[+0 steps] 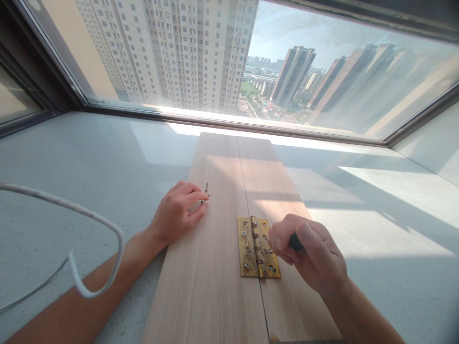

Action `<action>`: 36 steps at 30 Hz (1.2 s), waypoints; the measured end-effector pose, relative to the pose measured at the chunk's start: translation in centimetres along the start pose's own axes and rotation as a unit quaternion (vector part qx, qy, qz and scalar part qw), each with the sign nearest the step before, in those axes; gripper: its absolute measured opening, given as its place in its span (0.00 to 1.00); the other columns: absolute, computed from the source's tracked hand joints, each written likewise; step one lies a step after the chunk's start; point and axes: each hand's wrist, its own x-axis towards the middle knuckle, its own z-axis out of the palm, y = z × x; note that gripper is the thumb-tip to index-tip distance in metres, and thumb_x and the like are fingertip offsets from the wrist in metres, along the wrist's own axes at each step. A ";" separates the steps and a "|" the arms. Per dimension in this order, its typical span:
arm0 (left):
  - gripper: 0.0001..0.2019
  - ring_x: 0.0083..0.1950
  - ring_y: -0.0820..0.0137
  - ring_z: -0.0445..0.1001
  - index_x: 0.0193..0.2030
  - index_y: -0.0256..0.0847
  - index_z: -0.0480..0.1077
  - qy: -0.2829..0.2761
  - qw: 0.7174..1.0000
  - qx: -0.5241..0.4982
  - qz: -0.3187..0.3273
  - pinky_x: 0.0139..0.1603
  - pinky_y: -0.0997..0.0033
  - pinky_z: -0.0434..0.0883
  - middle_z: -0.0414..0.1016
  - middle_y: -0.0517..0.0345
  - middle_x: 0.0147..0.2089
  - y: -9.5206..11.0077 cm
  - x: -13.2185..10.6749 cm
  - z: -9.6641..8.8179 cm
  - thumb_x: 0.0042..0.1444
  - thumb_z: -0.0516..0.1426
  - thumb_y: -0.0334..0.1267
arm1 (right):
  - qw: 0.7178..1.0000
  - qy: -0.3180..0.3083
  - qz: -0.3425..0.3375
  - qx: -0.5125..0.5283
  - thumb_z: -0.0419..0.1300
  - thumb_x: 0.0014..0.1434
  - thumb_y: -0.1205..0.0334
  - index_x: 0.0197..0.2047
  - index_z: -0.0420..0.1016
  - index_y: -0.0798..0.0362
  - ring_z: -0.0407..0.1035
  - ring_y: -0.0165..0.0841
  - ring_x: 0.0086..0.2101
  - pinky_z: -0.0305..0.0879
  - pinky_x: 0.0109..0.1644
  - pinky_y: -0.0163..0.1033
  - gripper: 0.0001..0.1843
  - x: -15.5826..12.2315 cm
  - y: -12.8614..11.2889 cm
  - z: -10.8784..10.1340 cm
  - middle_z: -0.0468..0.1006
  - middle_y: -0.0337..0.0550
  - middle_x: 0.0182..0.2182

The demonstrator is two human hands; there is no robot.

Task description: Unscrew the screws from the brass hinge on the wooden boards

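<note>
A worn brass butt hinge [248,248] lies flat across the seam between two pale wooden boards, with several cross-head screws in its leaves. My right hand [310,253] is closed around the black handle of a screwdriver [296,241], over the hinge's right leaf; its shaft and tip are hidden by my fingers. On the left board [218,229] rests my left hand [181,210], fingers reaching out and apart at a few small loose screws. One screw [202,201] lies between index finger and thumb; another screw [207,187] is just beyond the fingertips.
The right board [267,177] lies beside the left one on a speckled white sill [118,148]. A white cable [89,215] loops in the left foreground, in front of my left forearm. Behind the boards is a dark-framed window [229,125] with tall buildings outside.
</note>
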 end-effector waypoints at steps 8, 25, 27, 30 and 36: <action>0.07 0.42 0.65 0.67 0.38 0.39 0.74 -0.001 1.000 -0.005 -0.002 0.45 0.63 0.68 0.73 0.53 0.39 0.1 0.0 0.0 0.57 0.54 0.33 | 0.971 0.233 -0.044 -0.029 0.53 0.65 0.58 0.31 0.76 0.50 0.57 0.27 0.22 0.54 0.25 0.36 0.15 -0.7 -0.6 1.5 0.58 0.34 0.18; 0.07 0.42 0.65 0.67 0.38 0.38 0.74 0.000 1.000 -0.008 -0.004 0.45 0.64 0.67 0.73 0.53 0.39 0.0 -0.1 0.1 0.57 0.55 0.33 | 0.989 0.128 -0.075 -0.014 0.59 0.61 0.56 0.28 0.67 0.50 0.64 0.28 0.21 0.59 0.26 0.36 0.11 0.1 -0.1 1.0 0.67 0.33 0.20; 0.07 0.42 0.65 0.67 0.38 0.38 0.74 0.000 1.000 -0.010 -0.004 0.45 0.64 0.67 0.73 0.53 0.39 0.0 -0.1 0.1 0.58 0.54 0.33 | 0.982 0.169 -0.075 -0.040 0.58 0.62 0.57 0.26 0.67 0.51 0.64 0.28 0.22 0.59 0.27 0.37 0.13 -0.3 -0.2 1.6 0.67 0.35 0.20; 0.07 0.42 0.65 0.67 0.38 0.38 0.74 -0.004 1.000 -0.010 -0.007 0.45 0.64 0.67 0.73 0.53 0.39 0.0 -0.1 0.1 0.58 0.54 0.33 | 0.979 0.195 -0.054 -0.024 0.55 0.64 0.56 0.23 0.63 0.51 0.56 0.26 0.20 0.52 0.24 0.35 0.18 -0.8 -0.4 2.7 0.60 0.33 0.18; 0.07 0.42 0.65 0.67 0.38 0.37 0.74 -0.003 1.000 -0.008 -0.009 0.45 0.65 0.66 0.72 0.53 0.38 0.1 0.0 0.1 0.58 0.54 0.33 | 0.999 0.037 -0.013 0.002 0.54 0.63 0.57 0.18 0.52 0.52 0.46 0.24 0.18 0.43 0.21 0.35 0.24 -0.5 -1.0 2.0 0.49 0.31 0.16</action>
